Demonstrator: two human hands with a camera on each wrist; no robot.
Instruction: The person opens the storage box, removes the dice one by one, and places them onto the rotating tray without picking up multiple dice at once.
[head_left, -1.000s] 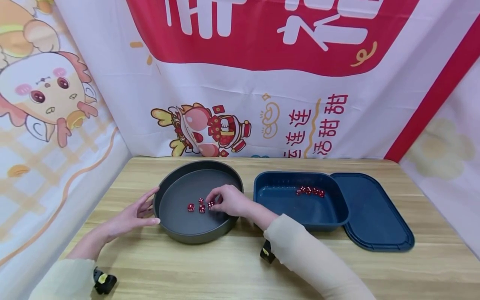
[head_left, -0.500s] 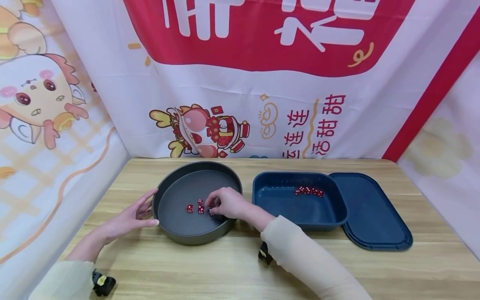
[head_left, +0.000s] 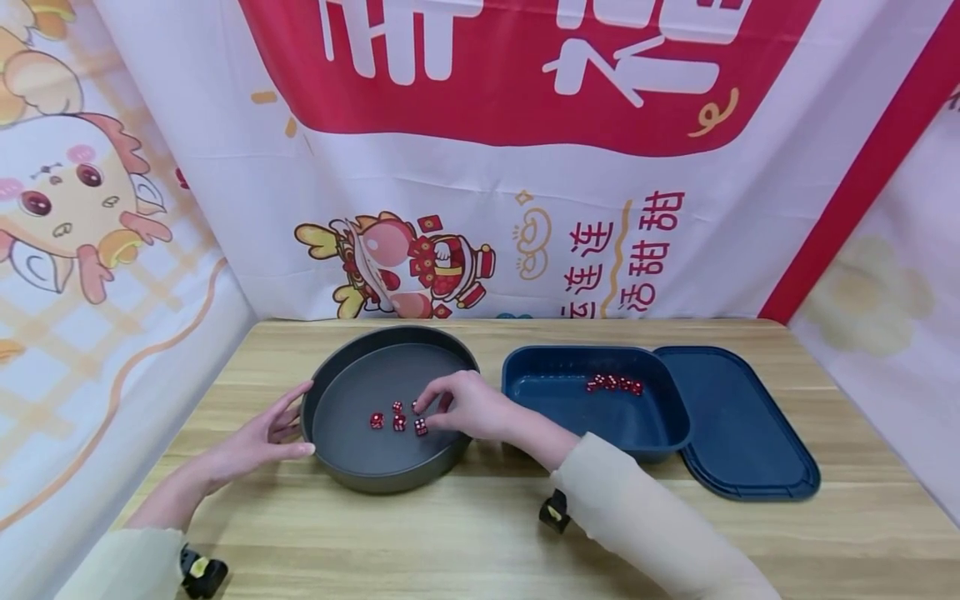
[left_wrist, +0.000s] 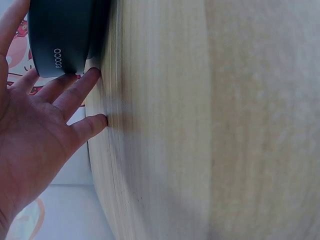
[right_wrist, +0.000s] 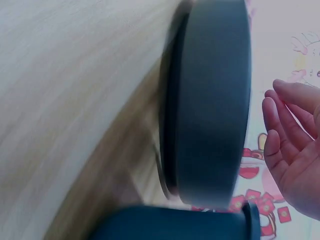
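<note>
Several red dice (head_left: pixel 399 422) with white dots lie in a cluster on the floor of a round dark grey pan (head_left: pixel 360 467). Over the pan's right side, my right hand (head_left: pixel 476 406) hovers with thumb and index finger spread apart. One die (head_left: pixel 421 427) sits just by the thumb tip, and another, partly covered, is at the index fingertip. In the right wrist view the right hand (right_wrist: pixel 295 145) shows loosely bent fingers and no die between them. My left hand (head_left: pixel 251 446) steadies the pan's left side, its spread fingers touching the outer wall.
Right of the pan stands a navy rectangular container (head_left: pixel 592 417) with a row of red dice (head_left: pixel 615 383) along its far side. A navy lid (head_left: pixel 750 433) lies flat beside it. Printed cloth (head_left: pixel 420 183) hangs behind the wooden table (head_left: pixel 420 542).
My right thumb and index finger have parted from the die they pinched, leaving it in the pan near the other dice. The left hand stays against the pan.
</note>
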